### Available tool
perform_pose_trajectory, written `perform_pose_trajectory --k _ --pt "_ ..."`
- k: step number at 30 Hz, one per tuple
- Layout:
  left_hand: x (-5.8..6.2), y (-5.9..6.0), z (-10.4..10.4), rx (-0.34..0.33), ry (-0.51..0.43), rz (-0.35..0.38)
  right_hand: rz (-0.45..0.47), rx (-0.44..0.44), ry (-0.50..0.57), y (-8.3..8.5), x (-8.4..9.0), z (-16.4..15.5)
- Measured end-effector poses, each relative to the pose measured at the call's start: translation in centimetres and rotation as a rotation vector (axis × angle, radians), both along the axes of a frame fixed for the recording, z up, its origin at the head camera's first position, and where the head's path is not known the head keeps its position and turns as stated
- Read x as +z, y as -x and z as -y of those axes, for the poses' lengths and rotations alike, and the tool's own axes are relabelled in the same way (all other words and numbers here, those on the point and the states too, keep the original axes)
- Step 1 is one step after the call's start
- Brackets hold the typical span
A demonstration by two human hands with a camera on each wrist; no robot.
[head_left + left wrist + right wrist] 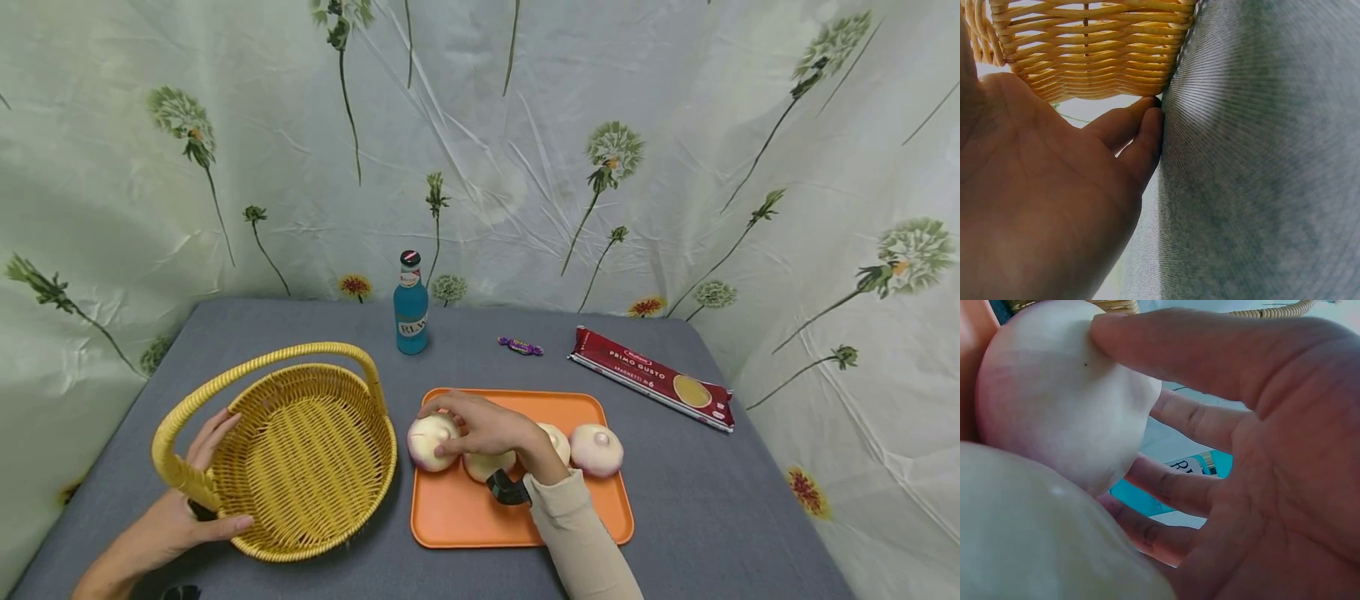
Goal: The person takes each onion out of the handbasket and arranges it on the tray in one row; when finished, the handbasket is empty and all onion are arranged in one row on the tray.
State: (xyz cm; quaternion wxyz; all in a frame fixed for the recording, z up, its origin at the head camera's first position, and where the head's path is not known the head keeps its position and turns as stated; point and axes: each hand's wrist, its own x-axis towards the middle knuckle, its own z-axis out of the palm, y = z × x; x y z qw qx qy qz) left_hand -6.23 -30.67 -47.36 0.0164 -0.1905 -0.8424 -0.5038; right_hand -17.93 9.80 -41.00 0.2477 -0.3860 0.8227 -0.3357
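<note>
Wicker, yellow and woven, made up the basket (300,450) that my left hand (176,508) steadied at about 8 o'clock on the grey table (750,517), fingers straight against its outer wall and thumb along the rim beside the handle; the left wrist view showed the same fingertips lying flat between weave and cloth. My right hand (487,429) was curled over the leftmost onion (429,442) on the orange tray (480,525), thumb on its near side and fingers wrapped round the far side, a grip the right wrist view confirmed from below. That onion sat at the tray's 9 o'clock edge, just beside the basket, touching a second onion (487,465) under my palm; a third (558,440) peeked out behind my wrist and a fourth (597,450) lay toward 3 o'clock. I judged the work barely begun: the basket held nothing and all four onions were on the tray, so every one remained to be moved. The gripped onion was squat and roundish, with no marked long axis; I could not tell which way its tip pointed under my fingers, though the fourth one's tip faced up. A blue bottle (411,308) stood at 12 o'clock, a wrapped sweet (521,346) and a spaghetti packet (651,377) toward 1 and 2 o'clock.
</note>
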Motion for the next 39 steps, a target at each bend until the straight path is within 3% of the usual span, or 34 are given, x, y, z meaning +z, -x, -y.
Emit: perform_pose_trajectory --k 29,37,39 --pt "0.0 -0.4 0.0 0.003 0.002 -0.008 0.036 0.017 0.003 -0.1 0.2 -0.1" --pt "0.8 -0.8 0.9 -0.052 -0.081 0.093 0.070 -0.042 0.038 0.0 0.8 -1.4" --pt "1.0 -1.3 1.7 -0.028 -0.066 0.156 0.039 -0.065 0.060 -0.3 1.2 -2.4"
